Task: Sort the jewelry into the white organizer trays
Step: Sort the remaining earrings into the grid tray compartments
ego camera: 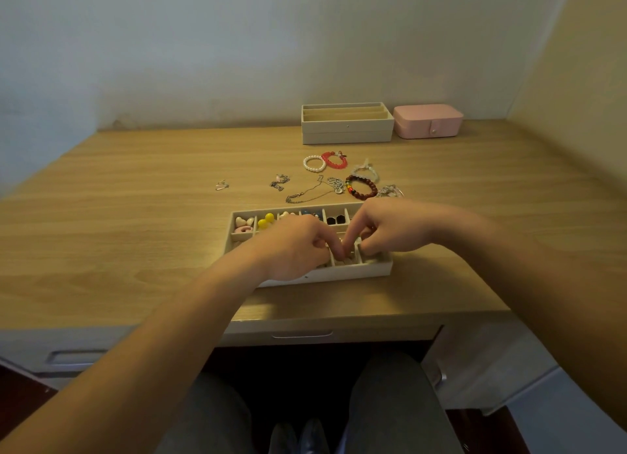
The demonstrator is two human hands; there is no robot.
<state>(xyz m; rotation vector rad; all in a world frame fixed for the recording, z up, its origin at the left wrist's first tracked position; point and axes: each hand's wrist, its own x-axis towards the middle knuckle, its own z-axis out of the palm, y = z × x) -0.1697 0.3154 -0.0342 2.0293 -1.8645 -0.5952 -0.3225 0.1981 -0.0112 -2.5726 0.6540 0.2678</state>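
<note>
Wooden desk holds a white organizer tray; over it, left hand and right hand curl, fingertips meeting; whether they pinch anything, I cannot tell.

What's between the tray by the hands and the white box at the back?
Loose jewelry, seen in the head view: a pearl bracelet, a red bracelet, a dark bead bracelet and thin chains.

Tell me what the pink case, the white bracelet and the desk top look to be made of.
Pink case: probably faux leather, matte, with a snap tab on its front.
White bracelet: glossy round beads, pearl-like, possibly imitation.
Desk top: smooth, light wood-grain surface; it could be laminate or veneer.
</note>
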